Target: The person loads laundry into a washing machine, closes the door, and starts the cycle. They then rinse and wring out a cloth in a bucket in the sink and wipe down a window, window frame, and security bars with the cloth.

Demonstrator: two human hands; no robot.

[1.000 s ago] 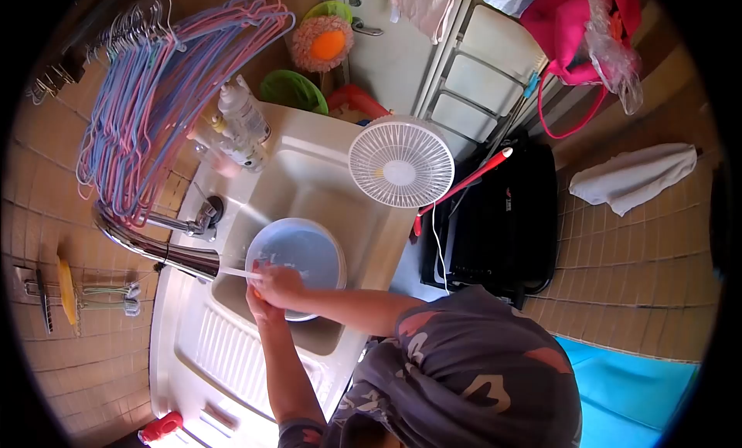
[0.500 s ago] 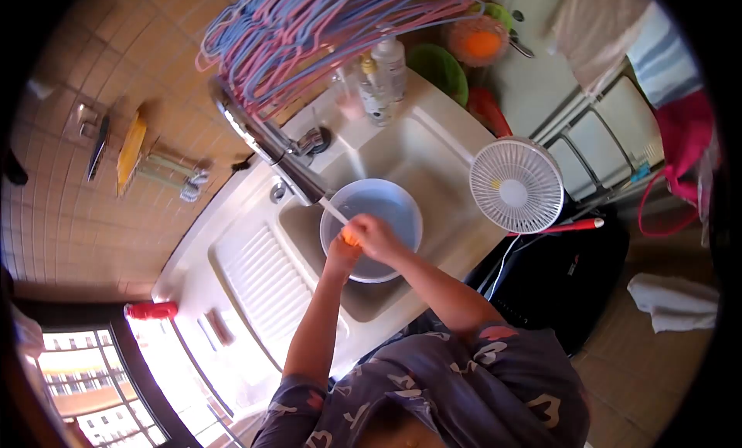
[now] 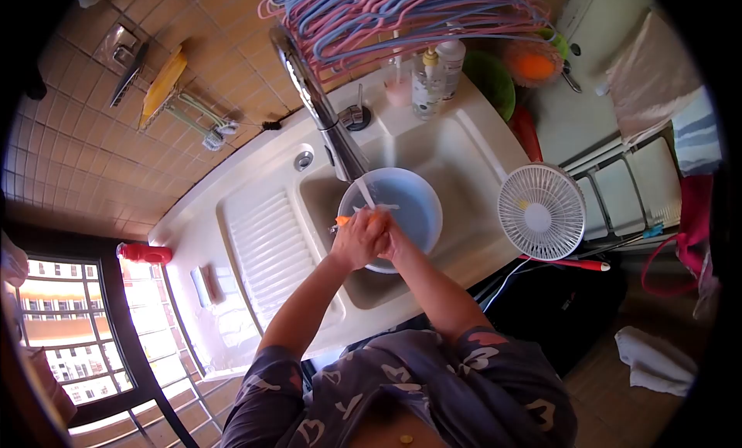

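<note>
Both hands are together over a round white basin holding water that looks bluish, inside the sink. My left hand is closed around a small, bright orange item, whose ends poke out between and beside the fingers. Pressed against it from the other side, my right hand is closed on the same item; its fingers are partly hidden. Too little of the orange item shows to tell its kind. Water runs from the faucet just above, falling into the basin close to my knuckles.
The sink has a ribbed washboard on its left. Bottles stand at the back under many pink and blue hangers. A white fan sits at the right edge; brushes hang on the tiled wall.
My hands have turned and pressed closer together around the orange item, my left hand now covering more of it. The camera view has shifted, moving the sink rightward in the picture.
</note>
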